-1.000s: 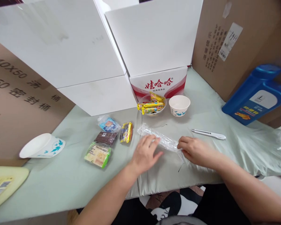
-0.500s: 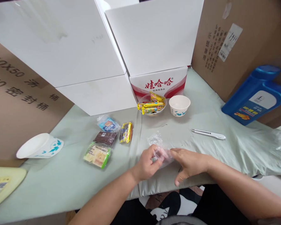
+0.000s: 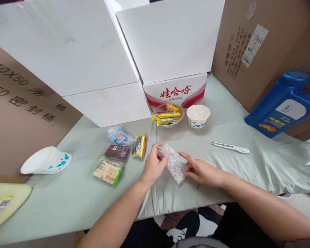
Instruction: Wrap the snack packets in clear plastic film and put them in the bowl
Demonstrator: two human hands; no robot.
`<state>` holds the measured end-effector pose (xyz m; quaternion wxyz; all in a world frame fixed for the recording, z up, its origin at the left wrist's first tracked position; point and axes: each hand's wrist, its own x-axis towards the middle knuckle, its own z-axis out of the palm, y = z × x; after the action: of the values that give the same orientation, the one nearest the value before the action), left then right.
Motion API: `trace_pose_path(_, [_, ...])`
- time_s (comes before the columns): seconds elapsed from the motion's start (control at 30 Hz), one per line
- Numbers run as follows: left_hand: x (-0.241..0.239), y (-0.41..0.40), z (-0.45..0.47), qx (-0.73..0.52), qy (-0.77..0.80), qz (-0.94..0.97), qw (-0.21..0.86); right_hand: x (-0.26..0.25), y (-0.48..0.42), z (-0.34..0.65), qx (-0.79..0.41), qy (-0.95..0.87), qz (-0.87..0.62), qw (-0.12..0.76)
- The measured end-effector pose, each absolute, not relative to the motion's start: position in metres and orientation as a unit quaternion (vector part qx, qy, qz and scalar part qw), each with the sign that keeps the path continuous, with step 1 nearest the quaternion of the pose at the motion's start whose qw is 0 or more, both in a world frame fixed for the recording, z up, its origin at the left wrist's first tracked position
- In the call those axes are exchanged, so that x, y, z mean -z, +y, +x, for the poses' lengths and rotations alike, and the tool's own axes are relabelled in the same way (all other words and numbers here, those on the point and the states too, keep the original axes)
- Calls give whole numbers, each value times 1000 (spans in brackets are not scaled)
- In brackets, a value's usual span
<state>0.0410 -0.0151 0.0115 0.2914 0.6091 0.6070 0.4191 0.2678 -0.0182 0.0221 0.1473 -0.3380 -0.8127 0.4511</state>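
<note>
A crinkled piece of clear plastic wrap point(image 3: 175, 164) lies over the green cloth in front of me, between my two hands. My left hand point(image 3: 155, 162) pinches its upper left edge between thumb and fingers. At the right edge is my right hand point(image 3: 205, 172), its thumb and a bent finger closed on the plastic while the index finger stretches out above. Left of my left hand lie a yellow-and-dark snack pack point(image 3: 139, 145), a brown packet point(image 3: 117, 152), a blue packet in clear film point(image 3: 120, 136) and a green-edged packet point(image 3: 108, 170).
Behind the wrap stand a clear bowl of yellow-wrapped snacks point(image 3: 167, 117) and a white paper bowl point(image 3: 198, 116). A white utility knife point(image 3: 229, 147) lies to the right, near a blue bottle point(image 3: 281, 105). Another paper bowl point(image 3: 46, 160) tilts at left. White boxes point(image 3: 170, 41) rise at the back.
The plastic was bunched near the table's front edge and is now spread flatter, farther up. My left hand moved up and left; my right hand shifted slightly up and closed on the edge.
</note>
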Motion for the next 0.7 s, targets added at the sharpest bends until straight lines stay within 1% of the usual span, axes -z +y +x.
trace_pose_path(0.23, [-2, -10, 41, -346, 582, 715, 174, -31, -19, 269, -391, -854, -314, 141])
trace_pose_path(0.37, [-3, -12, 43, -333, 580, 732, 131, -33, -19, 268, -366, -868, -306, 136])
trace_pose_path(0.53, [-2, -12, 43, -273, 588, 758, 71, -36, -21, 267, -344, -888, -273, 135])
trace_pose_path(0.6, [-2, -10, 41, -276, 592, 755, 53, -38, -21, 268, -336, -896, -262, 128])
trace_pose_path(0.7, [-5, -7, 35, -328, 605, 725, 9, -41, -22, 269, -327, -901, -259, 117])
